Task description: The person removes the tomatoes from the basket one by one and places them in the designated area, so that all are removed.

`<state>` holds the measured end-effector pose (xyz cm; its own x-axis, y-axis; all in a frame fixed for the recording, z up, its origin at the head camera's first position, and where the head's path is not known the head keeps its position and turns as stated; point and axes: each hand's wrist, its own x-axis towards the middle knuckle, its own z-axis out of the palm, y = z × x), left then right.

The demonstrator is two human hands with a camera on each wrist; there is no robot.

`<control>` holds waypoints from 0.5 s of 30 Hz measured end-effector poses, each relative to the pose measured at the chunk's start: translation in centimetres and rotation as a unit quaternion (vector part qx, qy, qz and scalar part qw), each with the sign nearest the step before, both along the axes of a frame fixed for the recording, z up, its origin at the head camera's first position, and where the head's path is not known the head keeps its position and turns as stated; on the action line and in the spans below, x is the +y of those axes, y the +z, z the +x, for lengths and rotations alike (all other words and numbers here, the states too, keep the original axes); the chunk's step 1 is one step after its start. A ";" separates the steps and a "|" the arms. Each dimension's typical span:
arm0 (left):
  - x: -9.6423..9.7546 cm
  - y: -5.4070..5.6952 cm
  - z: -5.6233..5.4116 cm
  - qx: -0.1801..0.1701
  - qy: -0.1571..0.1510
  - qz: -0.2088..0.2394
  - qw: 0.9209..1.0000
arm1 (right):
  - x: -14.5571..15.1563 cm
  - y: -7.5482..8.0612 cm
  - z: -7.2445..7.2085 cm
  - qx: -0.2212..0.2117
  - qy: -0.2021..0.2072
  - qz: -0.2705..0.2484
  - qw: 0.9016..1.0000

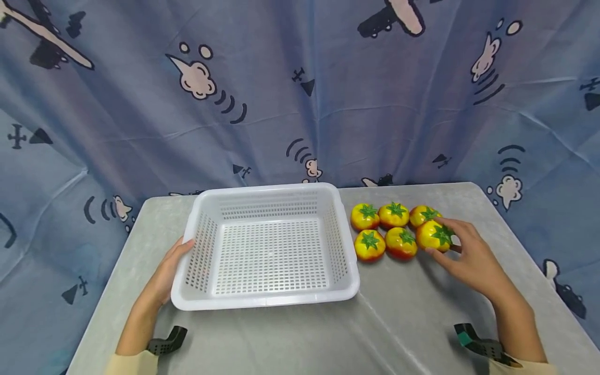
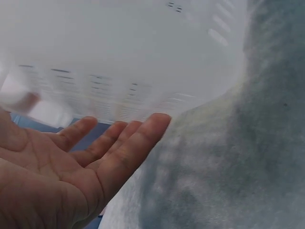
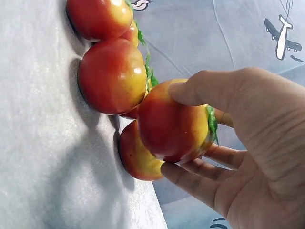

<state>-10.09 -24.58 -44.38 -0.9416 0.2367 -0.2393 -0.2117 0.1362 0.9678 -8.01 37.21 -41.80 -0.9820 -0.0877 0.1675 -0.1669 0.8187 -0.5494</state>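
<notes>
My left hand (image 1: 167, 275) grips the left rim of a white plastic basket (image 1: 349, 260), thumb over the edge. In the left wrist view its fingers (image 2: 126, 155) stretch along the basket's perforated underside (image 2: 119, 52), which is lifted off the table on this side. My right hand (image 1: 473, 258) pinches a yellow-and-red tomato (image 1: 431, 235) with a green star-shaped top. The right wrist view shows this tomato (image 3: 171, 121) between thumb and fingertips, raised off the table. Close beside it, several similar tomatoes (image 1: 369, 245) sit in two rows right of the basket.
The grey tabletop (image 1: 281, 344) stretches in front of the basket and to both sides. A blue patterned curtain (image 1: 281, 104) hangs behind the table and along its sides. Dark straps with small devices (image 1: 167, 341) sit at both wrists.
</notes>
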 end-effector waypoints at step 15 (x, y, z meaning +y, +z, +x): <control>-1.7 0.2 -0.4 -0.037 -0.047 0.015 0.998 | 0.8 -1.4 -0.4 -0.041 0.008 0.016 0.999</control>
